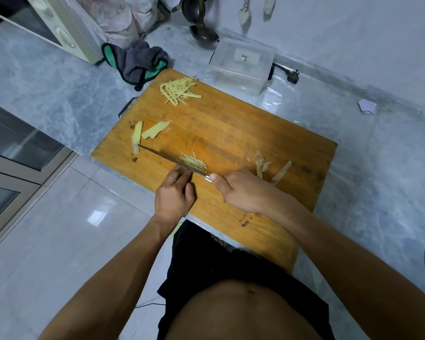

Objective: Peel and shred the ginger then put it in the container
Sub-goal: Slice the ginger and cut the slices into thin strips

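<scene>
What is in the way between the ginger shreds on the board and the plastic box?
Nothing visible. The shred pile lies at the far edge of the board, and the box stands just past that edge on the counter, with only bare board and counter between them. Whether the box has a lid on is hard to tell.
</scene>
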Tool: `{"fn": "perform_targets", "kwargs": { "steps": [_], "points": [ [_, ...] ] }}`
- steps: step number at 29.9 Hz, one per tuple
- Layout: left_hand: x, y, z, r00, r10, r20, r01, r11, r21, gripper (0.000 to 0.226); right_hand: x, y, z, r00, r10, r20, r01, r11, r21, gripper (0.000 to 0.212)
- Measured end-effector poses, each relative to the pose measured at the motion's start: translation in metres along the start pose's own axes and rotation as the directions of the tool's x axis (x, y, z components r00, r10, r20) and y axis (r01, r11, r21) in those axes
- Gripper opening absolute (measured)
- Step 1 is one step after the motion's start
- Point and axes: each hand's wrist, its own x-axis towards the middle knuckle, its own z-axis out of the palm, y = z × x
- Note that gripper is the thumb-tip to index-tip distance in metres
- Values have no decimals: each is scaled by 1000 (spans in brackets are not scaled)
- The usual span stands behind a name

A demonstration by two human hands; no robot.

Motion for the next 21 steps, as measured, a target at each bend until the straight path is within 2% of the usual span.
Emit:
{"fn": "perform_targets", "kwargs": {
  "steps": [11, 21],
  "points": [
    [2, -1, 1, 999, 3, -40, -4, 1000, -26, 31, 0, 3, -2, 999, -31, 39, 30, 999, 45, 69],
    [1, 0, 0, 997, 14, -76, -15, 1000, -10, 26, -4, -4, -4, 999, -12, 39, 12, 1000, -8, 65]
  ]
}}
